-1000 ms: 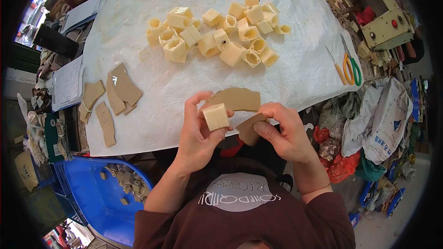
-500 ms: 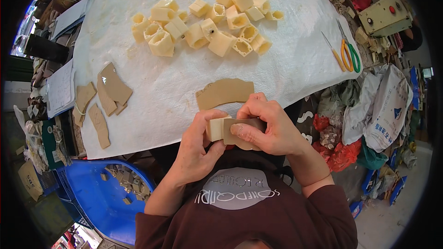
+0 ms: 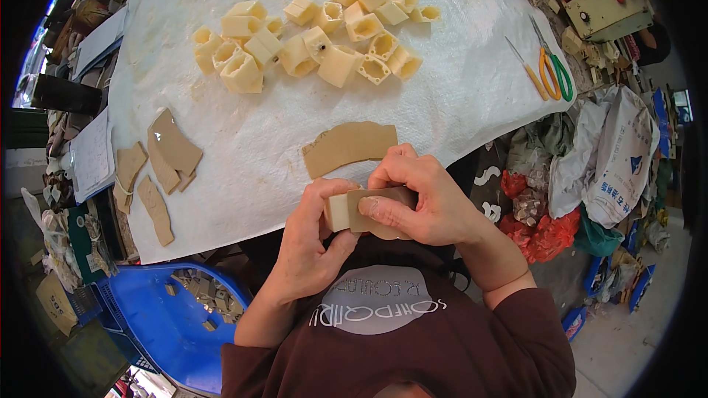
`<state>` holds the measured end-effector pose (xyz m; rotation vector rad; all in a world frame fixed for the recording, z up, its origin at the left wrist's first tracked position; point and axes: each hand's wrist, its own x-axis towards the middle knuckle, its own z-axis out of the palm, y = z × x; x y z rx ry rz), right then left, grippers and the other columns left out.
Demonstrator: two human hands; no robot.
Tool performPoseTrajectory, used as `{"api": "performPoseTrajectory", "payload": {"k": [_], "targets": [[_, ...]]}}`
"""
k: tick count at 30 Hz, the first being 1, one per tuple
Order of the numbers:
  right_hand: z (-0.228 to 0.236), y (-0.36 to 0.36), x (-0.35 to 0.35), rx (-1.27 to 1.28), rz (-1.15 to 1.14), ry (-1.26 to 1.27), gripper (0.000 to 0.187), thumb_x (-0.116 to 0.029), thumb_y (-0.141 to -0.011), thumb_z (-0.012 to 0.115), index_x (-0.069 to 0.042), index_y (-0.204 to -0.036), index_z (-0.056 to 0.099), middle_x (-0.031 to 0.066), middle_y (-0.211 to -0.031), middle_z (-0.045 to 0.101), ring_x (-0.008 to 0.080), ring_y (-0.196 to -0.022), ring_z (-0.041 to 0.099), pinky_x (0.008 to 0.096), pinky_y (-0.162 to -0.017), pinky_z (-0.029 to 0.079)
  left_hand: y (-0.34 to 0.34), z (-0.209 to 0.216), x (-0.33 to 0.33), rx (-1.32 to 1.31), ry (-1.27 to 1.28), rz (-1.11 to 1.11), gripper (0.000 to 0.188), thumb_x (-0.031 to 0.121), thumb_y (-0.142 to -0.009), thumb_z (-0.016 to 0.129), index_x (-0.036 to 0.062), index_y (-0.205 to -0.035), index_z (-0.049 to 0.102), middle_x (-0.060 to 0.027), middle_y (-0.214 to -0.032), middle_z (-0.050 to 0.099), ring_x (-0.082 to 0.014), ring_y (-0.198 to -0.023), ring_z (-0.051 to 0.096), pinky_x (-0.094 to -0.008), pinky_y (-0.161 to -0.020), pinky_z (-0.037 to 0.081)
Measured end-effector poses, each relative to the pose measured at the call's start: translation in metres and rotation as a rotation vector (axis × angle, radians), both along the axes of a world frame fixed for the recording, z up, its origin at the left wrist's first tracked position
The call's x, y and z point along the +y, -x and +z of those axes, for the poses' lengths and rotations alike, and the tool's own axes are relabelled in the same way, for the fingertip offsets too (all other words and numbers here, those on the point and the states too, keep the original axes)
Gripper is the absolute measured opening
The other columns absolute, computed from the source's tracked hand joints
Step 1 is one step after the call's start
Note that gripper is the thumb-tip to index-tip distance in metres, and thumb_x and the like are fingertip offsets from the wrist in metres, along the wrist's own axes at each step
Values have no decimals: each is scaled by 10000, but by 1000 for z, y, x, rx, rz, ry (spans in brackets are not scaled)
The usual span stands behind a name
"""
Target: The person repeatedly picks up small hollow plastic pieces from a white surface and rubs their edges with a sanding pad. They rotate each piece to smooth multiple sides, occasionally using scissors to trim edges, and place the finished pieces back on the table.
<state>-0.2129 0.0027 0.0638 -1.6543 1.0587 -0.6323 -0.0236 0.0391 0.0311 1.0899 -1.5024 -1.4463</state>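
Close to my body, just over the near edge of the white cloth (image 3: 243,155), my left hand (image 3: 313,232) is closed around a small cream-coloured block (image 3: 338,213). My right hand (image 3: 428,203) pinches a thin tan sheet (image 3: 360,224) with a wavy lower edge. Its thumb lies flat on the sheet, pressing it against the block's side. The block's far side is hidden behind the sheet and my fingers. Beyond my hands, a curved tan sheet piece (image 3: 346,149) lies on the cloth.
Hollow cream blocks (image 3: 339,66) are scattered at the far middle. Tan offcuts (image 3: 173,149) lie at the left. An awl (image 3: 536,81) and scissors with orange and green handles (image 3: 563,77) rest at the right. A blue tub (image 3: 169,335) holding small pieces stands at lower left.
The view has shifted slightly, so the things on the cloth appear a little further left. Both hands keep their hold, and the tan sheet stays against the block.
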Motion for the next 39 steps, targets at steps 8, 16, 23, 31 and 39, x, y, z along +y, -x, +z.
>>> {"api": "performPoseTrajectory", "payload": {"k": [8, 16, 23, 31, 39], "targets": [[-3, 7, -10, 66, 75, 280, 146, -139, -702, 696, -67, -761, 583, 38, -658, 522, 210, -720, 468, 343, -791, 314, 5, 5, -3, 81, 70, -15, 463, -156, -716, 515, 10, -1135, 410, -102, -1043, 466, -171, -916, 546, -285, -752, 481], [-11, 2, -8, 96, -6, 458, 163, -139, -690, 666, -78, -817, 584, 31, -794, 530, 201, -798, 479, 367, -847, 268, 11, 3, -3, -43, 92, -38, 541, -187, -684, 458, 20, -1176, 367, -114, -1072, 413, -206, -962, 484, -297, -817, 419], [-12, 0, -6, 32, -38, 357, 116, -90, -691, 609, -68, -761, 519, 32, -758, 480, 211, -781, 455, 343, -818, 291, 19, 1, -5, -68, 161, -18, 502, -170, -694, 528, 23, -1137, 393, -149, -1017, 442, -280, -887, 521, -330, -729, 445], [-15, -3, -2, 41, -28, 328, 295, -84, -663, 636, -67, -924, 498, 85, -941, 470, 257, -925, 429, 367, -865, 319, 19, 9, -5, 29, -144, -27, 431, -127, -799, 425, 34, -1186, 325, -53, -1071, 418, -113, -988, 444, -254, -868, 388], [-19, -3, -4, 1, -8, 317, 466, -135, -628, 668, -62, -1048, 479, 106, -975, 470, 288, -1012, 445, 430, -947, 250, 19, 7, -11, 196, -234, 2, 414, -91, -806, 461, 43, -1173, 323, -49, -1065, 422, -112, -985, 454, -249, -848, 409]]}}
